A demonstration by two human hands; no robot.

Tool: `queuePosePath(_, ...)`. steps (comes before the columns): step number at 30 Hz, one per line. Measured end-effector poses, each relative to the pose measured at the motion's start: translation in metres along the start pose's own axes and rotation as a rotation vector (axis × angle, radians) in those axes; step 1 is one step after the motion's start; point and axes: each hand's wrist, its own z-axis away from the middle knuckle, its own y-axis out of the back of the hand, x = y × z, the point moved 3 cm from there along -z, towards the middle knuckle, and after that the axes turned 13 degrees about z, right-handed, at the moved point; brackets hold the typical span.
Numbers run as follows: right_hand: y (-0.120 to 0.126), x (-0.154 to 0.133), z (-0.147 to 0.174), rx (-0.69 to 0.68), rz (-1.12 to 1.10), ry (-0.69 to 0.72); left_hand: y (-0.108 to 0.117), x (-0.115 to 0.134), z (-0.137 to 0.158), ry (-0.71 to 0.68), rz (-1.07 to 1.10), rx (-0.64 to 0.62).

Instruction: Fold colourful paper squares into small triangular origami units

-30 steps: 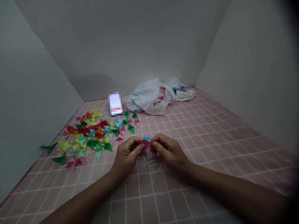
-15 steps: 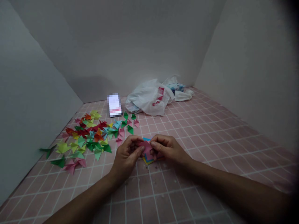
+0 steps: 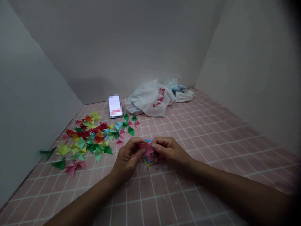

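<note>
A small piece of pink origami paper (image 3: 147,147) is pinched between both hands, its folds partly hidden by fingers. My left hand (image 3: 130,157) grips its left side, thumb toward me. On the right side, the fingertips and thumb of my right hand (image 3: 168,149) are closed on the same paper. Beneath the hands lies a stack of coloured paper sheets (image 3: 148,163), with blue and yellow edges showing. To the left, a crowd of folded paper cranes (image 3: 94,135) in green, yellow, red, orange, blue and pink covers the tiles.
A lit phone (image 3: 115,106), its screen blurred, stands behind the cranes. White plastic bags (image 3: 152,97) lie crumpled by the back wall. Grey walls close in the pink tiled surface (image 3: 211,138) on the left, back and right.
Both hands keep their hold on the pink paper. The left fingers have shifted slightly, and the paper's visible upper edge looks a little different.
</note>
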Motion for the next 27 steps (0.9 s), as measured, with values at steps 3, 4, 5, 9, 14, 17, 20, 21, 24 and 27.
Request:
queuePosePath(3,0.001,-0.002,0.0,0.026,0.048,0.018,0.0,0.0,0.001,-0.024,-0.018,-0.019)
queuePosePath(4,0.001,-0.003,0.0,0.038,0.075,0.029,0.0,0.001,0.001,-0.029,-0.032,-0.026)
queuePosePath(5,0.001,-0.004,0.001,0.051,0.107,0.039,0.0,0.001,0.001,-0.034,-0.05,-0.038)
queuePosePath(9,0.003,-0.008,0.002,0.123,0.247,0.096,-0.002,0.007,0.0,-0.077,-0.134,-0.125)
queuePosePath(14,0.003,-0.015,0.005,0.184,0.427,0.237,-0.004,0.014,-0.001,-0.072,-0.135,-0.169)
queuePosePath(17,0.002,-0.018,0.007,0.199,0.521,0.287,-0.004,0.012,-0.001,-0.034,-0.118,-0.127)
queuePosePath(20,0.001,-0.018,0.008,0.2,0.539,0.292,-0.004,0.008,0.0,-0.011,-0.136,-0.098)
queuePosePath(21,0.001,-0.018,0.008,0.198,0.531,0.291,-0.004,0.007,0.0,-0.014,-0.144,-0.095)
queuePosePath(24,0.001,-0.016,0.007,0.187,0.501,0.283,-0.004,0.006,0.0,-0.042,-0.164,-0.085)
queuePosePath(27,0.001,-0.012,0.006,0.172,0.477,0.268,-0.005,0.008,0.0,-0.068,-0.186,-0.094)
